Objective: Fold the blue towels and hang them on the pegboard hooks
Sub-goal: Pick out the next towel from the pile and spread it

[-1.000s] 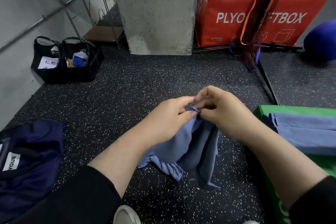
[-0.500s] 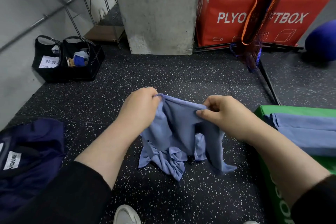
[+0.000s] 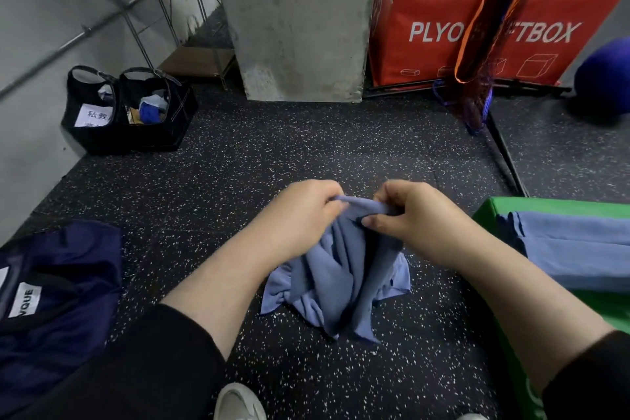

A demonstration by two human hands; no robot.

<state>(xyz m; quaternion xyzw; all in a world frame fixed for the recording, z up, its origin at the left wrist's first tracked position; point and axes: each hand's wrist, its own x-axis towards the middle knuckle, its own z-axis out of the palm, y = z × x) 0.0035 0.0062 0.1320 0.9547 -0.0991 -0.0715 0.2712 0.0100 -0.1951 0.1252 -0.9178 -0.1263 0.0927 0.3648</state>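
Hands close together: left hand [image 3: 300, 215] and right hand [image 3: 419, 215] each pinch the bunched blue towel [image 3: 337, 276], its tail apparently touching the speckled floor [image 3: 272, 153].

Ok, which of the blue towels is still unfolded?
The crumpled blue towel gripped by both hands, left hand and right hand, its bottom bunched on the floor. The other blue towels lie flat and folded on the green box.

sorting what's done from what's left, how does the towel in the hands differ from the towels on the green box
The towel in the hands is bunched and creased; the towels on the green box lie flat in long folds. The held one is pinched at its top edge by the left hand and right hand and hangs down to the floor; the others rest untouched. Both are the same pale blue.
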